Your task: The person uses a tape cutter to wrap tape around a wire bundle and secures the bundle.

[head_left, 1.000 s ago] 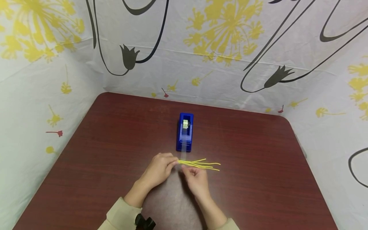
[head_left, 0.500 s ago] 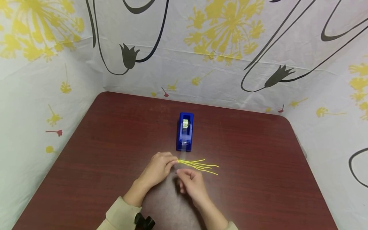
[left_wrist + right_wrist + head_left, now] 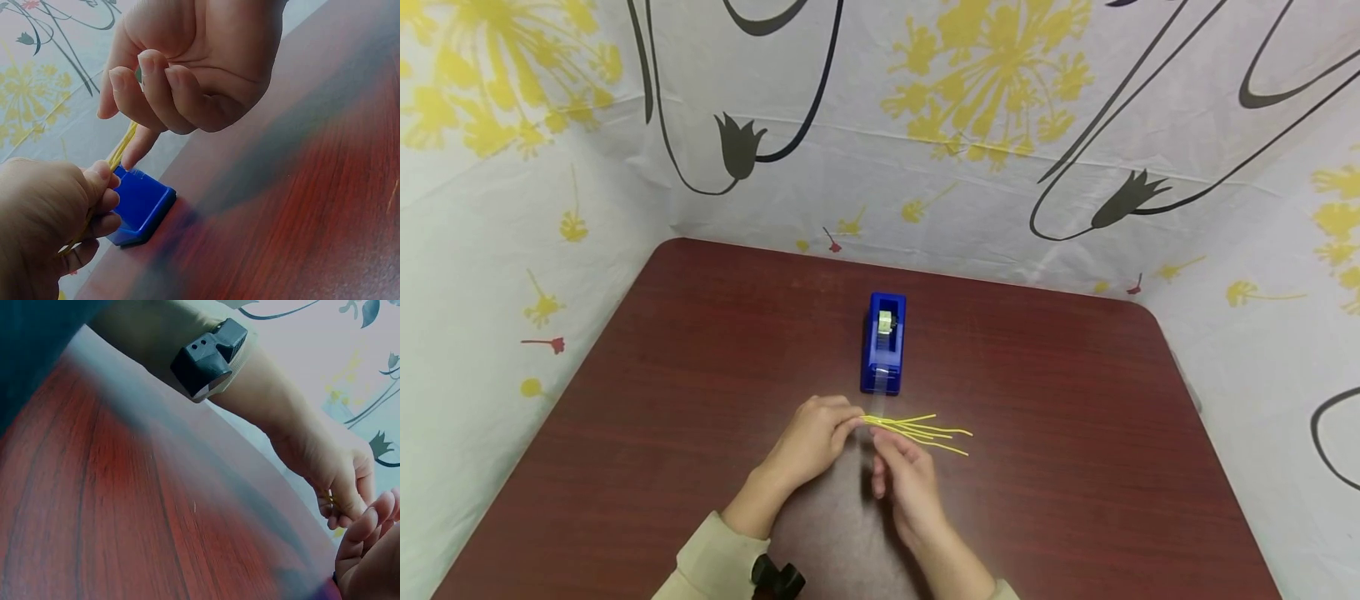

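Between thumb and fingertips, my left hand [image 3: 811,437] pinches one end of a bundle of thin yellow strands [image 3: 917,429]; their loose ends fan out to the right. A clear tape strip [image 3: 878,406] runs from the blue tape dispenser [image 3: 868,367] to the bundle, beside the left fingertips. My right hand [image 3: 913,487] is just right of the left one, its thumb tip at the strands. In the left wrist view, the right hand's index finger [image 3: 140,147] lies straight along the bundle, apart from the thumb, with the other fingers loosely curled.
The hands are over a dark red-brown wooden table [image 3: 1060,417]. White cloth [image 3: 970,208] with yellow and grey flower prints hangs behind it and at both sides. A black camera [image 3: 212,359] is strapped on the left wrist, over a beige sleeve.
My right hand first drew back slightly down and left from the strands, then returned up to them. The strands' loose ends dipped a little. My left hand stayed nearly still.
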Demonstrator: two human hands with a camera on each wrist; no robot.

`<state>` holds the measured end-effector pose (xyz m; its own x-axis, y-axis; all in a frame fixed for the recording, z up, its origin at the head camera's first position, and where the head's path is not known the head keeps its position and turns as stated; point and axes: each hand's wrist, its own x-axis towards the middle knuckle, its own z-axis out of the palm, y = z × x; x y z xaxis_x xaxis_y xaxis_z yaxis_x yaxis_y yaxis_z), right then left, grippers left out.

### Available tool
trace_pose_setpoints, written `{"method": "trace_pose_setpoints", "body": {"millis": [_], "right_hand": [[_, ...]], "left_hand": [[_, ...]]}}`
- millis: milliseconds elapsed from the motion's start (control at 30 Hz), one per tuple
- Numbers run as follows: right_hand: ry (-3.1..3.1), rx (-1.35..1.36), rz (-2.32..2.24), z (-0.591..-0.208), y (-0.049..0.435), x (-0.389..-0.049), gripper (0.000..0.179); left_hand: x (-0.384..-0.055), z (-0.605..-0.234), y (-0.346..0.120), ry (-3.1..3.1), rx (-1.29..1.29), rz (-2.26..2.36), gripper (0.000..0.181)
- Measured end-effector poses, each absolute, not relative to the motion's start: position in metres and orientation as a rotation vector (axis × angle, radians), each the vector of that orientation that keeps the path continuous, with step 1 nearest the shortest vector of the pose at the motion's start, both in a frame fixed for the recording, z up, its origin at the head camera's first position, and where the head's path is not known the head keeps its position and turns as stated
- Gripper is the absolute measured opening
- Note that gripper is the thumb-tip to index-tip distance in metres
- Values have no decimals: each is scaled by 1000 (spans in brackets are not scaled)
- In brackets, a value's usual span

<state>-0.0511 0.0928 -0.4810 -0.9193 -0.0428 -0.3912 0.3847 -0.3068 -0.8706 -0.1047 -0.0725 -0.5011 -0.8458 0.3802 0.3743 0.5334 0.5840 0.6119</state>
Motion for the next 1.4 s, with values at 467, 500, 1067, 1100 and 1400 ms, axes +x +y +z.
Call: {"method": "trace_pose_setpoints", "body": {"millis": [467,500,1067,1100,1400], "right_hand": [[1436,546,-2390,-483,90,-53,15],[1421,550,-2393,-483,89,-53,15],[1370,590,-2437,-492,85,-59,13],[1371,587,-2440,-492,85,-60,18],[1360,599,-2508,-496,84,-63,23]], "left_hand": [[-104,-502,-71,-2625,-770,-1100,6],[-104,-502,-71,-2624,-771,-1098,6],[-105,-503,-70,-2629,-775,-1101,6],[-105,-503,-70,-2627,-777,-1102,6],[-106,-503,-70,-2627,-786,-1114,7]]}}
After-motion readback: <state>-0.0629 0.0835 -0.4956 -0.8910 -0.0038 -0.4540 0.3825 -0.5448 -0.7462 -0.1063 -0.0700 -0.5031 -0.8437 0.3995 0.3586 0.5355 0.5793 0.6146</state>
